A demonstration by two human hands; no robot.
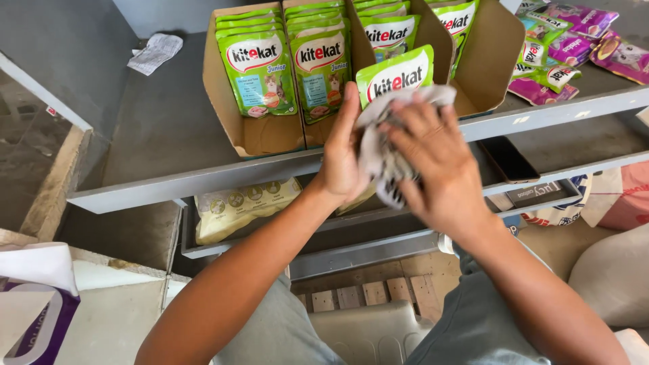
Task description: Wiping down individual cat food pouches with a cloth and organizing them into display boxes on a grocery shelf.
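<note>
My left hand [341, 152] holds a green pet-food pouch [395, 74] upright in front of the grey shelf [203, 177]. Against the pouch's front my right hand [439, 159] presses a crumpled white and grey cloth [378, 159]. Both hands hover just before the shelf's front edge. Behind them stand open cardboard display boxes [253, 135] filled with rows of matching green pouches [260, 67].
Purple and green pouches [568, 40] lie loose at the shelf's right end. A dark phone [508, 160] rests on the lower shelf, with pale yellow packs [240, 206] at its left. A crumpled paper [155, 53] lies at the back left. Sacks sit at right.
</note>
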